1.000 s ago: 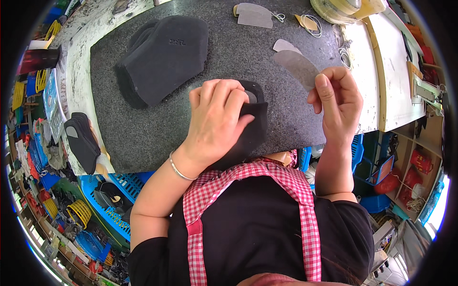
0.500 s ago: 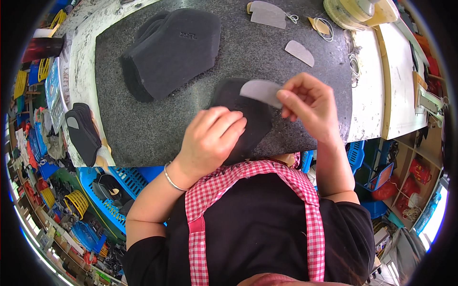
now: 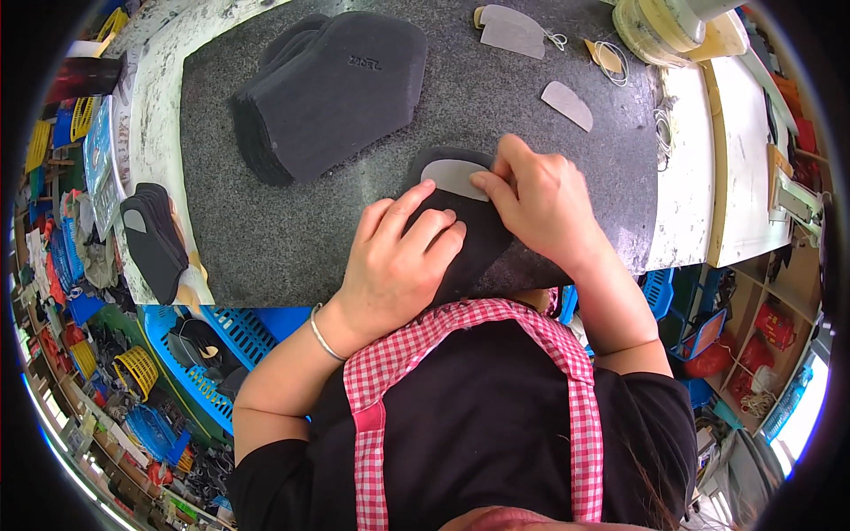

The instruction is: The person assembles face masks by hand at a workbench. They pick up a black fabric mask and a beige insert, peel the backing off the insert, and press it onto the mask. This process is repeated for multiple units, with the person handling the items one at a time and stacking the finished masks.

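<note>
A grey half-moon patch (image 3: 453, 177) lies flat across the rounded far end of a black insole (image 3: 478, 232), with a dark rim showing beyond its curve. My right hand (image 3: 551, 202) pinches the patch's right end between thumb and bent fingers, at the insole's edge. Spread over the insole, the fingers of my left hand (image 3: 394, 258) are apart; its index fingertip touches the patch's near left corner. The insole's near part is hidden under my left hand and close to my body. Another grey half-moon patch (image 3: 567, 106) rests on the dark work mat (image 3: 266, 248).
A stack of larger dark pieces (image 3: 345, 102) sits at far left on the mat. Patched insoles (image 3: 152, 252) are piled at the table's left edge. Grey patches tied with cord (image 3: 512, 32) and a tub (image 3: 651, 31) stand at the back. Blue baskets (image 3: 199, 372) are below.
My right hand has brought the grey patch down and left onto the insole's end. My left fingers have spread and moved up to its edge. The view has shifted slightly.
</note>
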Demonstrator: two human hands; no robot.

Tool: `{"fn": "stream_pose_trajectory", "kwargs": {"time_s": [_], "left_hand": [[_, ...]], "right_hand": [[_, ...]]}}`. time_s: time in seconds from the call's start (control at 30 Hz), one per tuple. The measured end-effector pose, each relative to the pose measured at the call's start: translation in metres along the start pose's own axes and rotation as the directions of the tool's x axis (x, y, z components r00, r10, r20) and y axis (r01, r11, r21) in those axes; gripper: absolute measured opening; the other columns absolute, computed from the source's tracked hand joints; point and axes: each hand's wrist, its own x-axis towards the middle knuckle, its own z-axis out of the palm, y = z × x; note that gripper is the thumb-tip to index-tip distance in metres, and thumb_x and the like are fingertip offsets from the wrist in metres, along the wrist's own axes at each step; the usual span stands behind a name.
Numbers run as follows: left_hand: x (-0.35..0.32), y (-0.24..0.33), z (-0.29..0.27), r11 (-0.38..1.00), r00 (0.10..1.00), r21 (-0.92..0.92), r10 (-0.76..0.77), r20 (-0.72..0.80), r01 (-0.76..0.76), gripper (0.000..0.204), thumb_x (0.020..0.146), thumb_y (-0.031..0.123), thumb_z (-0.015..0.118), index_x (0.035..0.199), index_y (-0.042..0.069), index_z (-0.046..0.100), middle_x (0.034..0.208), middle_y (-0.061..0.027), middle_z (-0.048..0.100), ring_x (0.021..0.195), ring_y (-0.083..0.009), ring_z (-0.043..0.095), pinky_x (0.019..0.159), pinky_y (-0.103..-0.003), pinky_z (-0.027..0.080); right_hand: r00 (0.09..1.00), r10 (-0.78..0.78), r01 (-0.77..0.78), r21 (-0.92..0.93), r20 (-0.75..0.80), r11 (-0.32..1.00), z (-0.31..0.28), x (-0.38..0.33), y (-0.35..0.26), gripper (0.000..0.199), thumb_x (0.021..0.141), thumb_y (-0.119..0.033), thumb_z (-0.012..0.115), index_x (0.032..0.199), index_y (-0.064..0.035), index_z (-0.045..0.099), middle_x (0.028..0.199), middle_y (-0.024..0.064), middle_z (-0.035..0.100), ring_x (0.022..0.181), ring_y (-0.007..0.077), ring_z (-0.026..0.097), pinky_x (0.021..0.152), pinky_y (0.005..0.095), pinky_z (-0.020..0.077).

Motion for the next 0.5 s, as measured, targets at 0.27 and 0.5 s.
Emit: {"fn": "stream_pose_trajectory", "kwargs": {"time_s": [0.27, 0.5], "left_hand": [[0.044, -0.068, -0.068, 0.953, 0.987, 0.277, -0.145, 0.066, 0.121, 0.071, 0.081, 0.012, 0.083, 0.148, 0.010, 0.057, 0.159, -0.0128, 0.055, 0.150, -0.0354, 0.048, 0.121, -0.048, 0.040], [0.046, -0.074, -0.079, 0.980, 0.991, 0.191, -0.026, -0.130, 0.050, 0.027, 0.092, 0.005, 0.071, 0.118, 0.003, 0.077, 0.118, -0.0130, 0.079, 0.119, -0.0303, 0.074, 0.095, -0.041, 0.059]], "right_hand": [[0.925, -0.082, -0.042, -0.314, -0.372, 0.948, -0.047, 0.036, 0.085, 0.033, 0.089, -0.037, 0.083, 0.100, -0.0080, 0.072, 0.098, 0.0101, 0.073, 0.098, 0.0303, 0.069, 0.078, 0.0442, 0.0560], [0.946, 0.298, -0.284, 0.117, -0.129, 0.952, -0.051, 0.035, 0.060, 0.027, 0.092, -0.029, 0.080, 0.109, -0.0083, 0.079, 0.103, 0.0084, 0.073, 0.107, 0.0286, 0.066, 0.092, 0.0381, 0.0533]]}}
